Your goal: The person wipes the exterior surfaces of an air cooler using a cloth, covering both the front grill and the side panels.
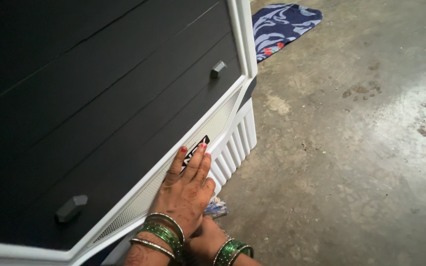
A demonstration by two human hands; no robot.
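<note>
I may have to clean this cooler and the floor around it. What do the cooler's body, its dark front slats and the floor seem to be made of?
Cooler body: probably white moulded plastic, smooth with a ribbed base. Front slats: matte black, likely plastic, with small grey knobs. Floor: bare grey concrete, rough and stained.

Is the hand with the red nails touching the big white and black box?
Touching. In the head view, the left hand lies flat on the white front edge of the big cooler box, its red-nailed fingers pressed against the pale mesh strip with no gap.
</note>
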